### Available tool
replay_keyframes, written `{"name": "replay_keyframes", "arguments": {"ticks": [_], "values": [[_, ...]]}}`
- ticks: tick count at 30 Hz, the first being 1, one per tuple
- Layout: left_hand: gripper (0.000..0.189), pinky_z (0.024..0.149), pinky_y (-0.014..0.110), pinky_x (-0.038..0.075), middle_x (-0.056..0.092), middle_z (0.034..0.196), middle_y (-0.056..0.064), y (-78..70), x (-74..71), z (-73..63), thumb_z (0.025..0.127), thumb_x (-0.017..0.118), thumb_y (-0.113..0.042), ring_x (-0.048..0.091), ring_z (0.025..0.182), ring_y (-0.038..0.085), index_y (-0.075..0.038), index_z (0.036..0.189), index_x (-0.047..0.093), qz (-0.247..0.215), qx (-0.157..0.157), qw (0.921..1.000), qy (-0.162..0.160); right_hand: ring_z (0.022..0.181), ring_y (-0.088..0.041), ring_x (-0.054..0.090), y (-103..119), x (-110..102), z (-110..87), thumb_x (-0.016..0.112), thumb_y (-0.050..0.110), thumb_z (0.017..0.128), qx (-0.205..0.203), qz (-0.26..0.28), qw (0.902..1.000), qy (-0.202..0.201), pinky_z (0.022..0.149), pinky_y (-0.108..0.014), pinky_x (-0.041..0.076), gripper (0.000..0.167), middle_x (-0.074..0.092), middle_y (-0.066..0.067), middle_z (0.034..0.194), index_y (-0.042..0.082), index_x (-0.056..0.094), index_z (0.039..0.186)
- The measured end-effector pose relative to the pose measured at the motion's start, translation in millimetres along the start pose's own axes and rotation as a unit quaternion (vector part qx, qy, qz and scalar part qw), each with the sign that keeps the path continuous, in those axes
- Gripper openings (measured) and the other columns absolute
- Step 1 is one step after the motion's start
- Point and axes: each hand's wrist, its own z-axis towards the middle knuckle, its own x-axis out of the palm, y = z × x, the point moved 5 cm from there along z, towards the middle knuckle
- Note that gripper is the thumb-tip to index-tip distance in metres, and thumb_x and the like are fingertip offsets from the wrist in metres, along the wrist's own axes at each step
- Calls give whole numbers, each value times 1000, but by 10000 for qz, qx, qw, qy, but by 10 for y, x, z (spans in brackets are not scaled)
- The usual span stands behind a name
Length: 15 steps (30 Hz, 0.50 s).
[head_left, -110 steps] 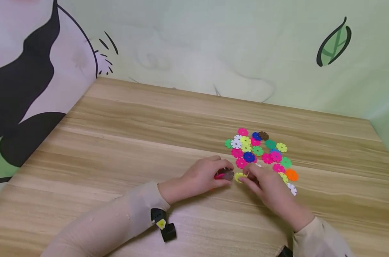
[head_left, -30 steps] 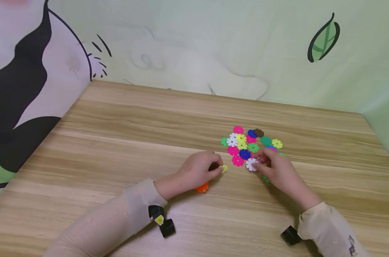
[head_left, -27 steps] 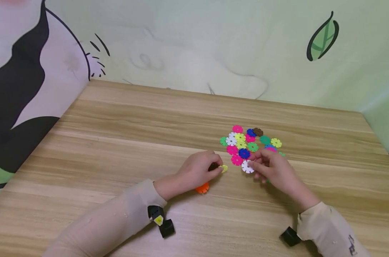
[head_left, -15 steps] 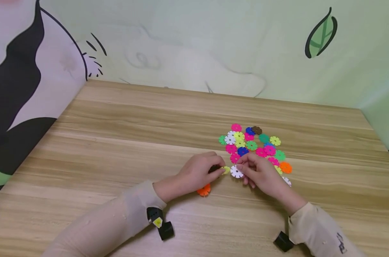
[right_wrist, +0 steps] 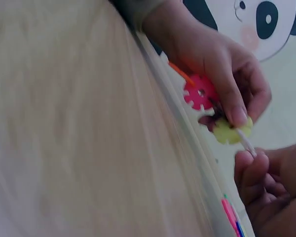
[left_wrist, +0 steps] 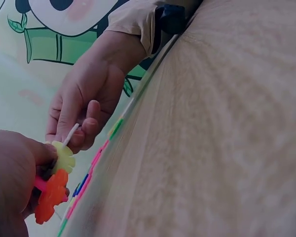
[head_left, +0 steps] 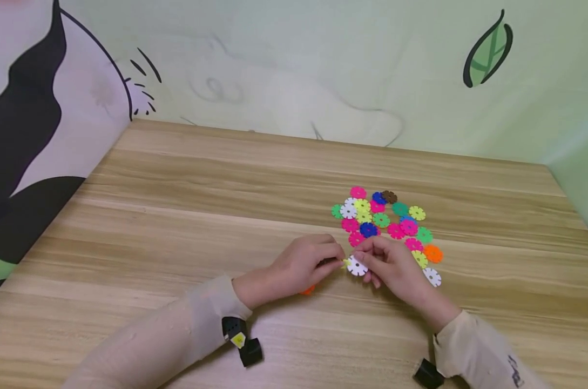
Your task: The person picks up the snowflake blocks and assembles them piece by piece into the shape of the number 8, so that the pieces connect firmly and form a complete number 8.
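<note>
My left hand [head_left: 301, 267] pinches a small chain of notched plastic snowflake discs. In the left wrist view its yellow disc [left_wrist: 64, 159] and orange disc [left_wrist: 50, 200] stick out past the fingers. A pink disc [right_wrist: 200, 93] and a dark brown part show in the right wrist view, partly covered by the left hand. My right hand [head_left: 396, 267] pinches a white snowflake disc [head_left: 357, 266] between thumb and fingers. The white disc is edge-on to the yellow one, its rim right at the yellow rim, near the left fingertips.
Loose snowflake discs in several colours lie in a flat cluster on the wooden table [head_left: 201, 189], just beyond the hands. An orange disc [head_left: 432, 254] and another white disc [head_left: 432, 277] lie by the right forearm. A printed wall [head_left: 274, 70] borders the table's back.
The yellow disc went from my right hand onto the left hand's chain. My right hand then picked up a white disc near the cluster and brought it left to the yellow one.
</note>
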Motion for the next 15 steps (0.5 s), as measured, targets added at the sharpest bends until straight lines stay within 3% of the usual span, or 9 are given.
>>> {"name": "replay_keyframes", "arguments": {"ticks": [4, 8, 11, 15], "values": [[4, 70, 17, 48, 64, 82, 0, -32, -27, -19, 90, 65, -10, 58, 74, 9, -10, 87, 67, -57, 195, 9994, -296, 49, -9, 52, 32, 51, -37, 57, 8, 95, 123, 436, 9984, -337, 46, -25, 48, 15, 59, -6, 65, -8, 59, 95], [5, 69, 16, 48, 64, 82, 1, -56, -38, -28, 90, 65, -10, 58, 73, 9, -8, 87, 67, -94, 147, 9991, -395, 51, -10, 54, 65, 89, -68, 57, 10, 96, 76, 718, 9959, -538, 47, -26, 50, 18, 61, -8, 67, -8, 58, 95], [5, 68, 15, 46, 64, 82, 1, -55, -31, -12, 90, 65, -12, 56, 72, 9, -8, 87, 67, -126, -150, 9995, -267, 51, -11, 55, 68, 88, -73, 57, 12, 96, 70, 710, 9954, -634, 48, -26, 50, 19, 62, -11, 68, -7, 59, 96], [12, 69, 18, 46, 64, 84, 1, -28, -15, 29, 90, 68, -19, 56, 74, 10, -9, 95, 64, -247, -766, 9966, 143, 51, -12, 56, 40, 80, -48, 58, 15, 96, 163, 595, 9964, -589, 48, -27, 50, 20, 63, -11, 69, -4, 60, 102]]}}
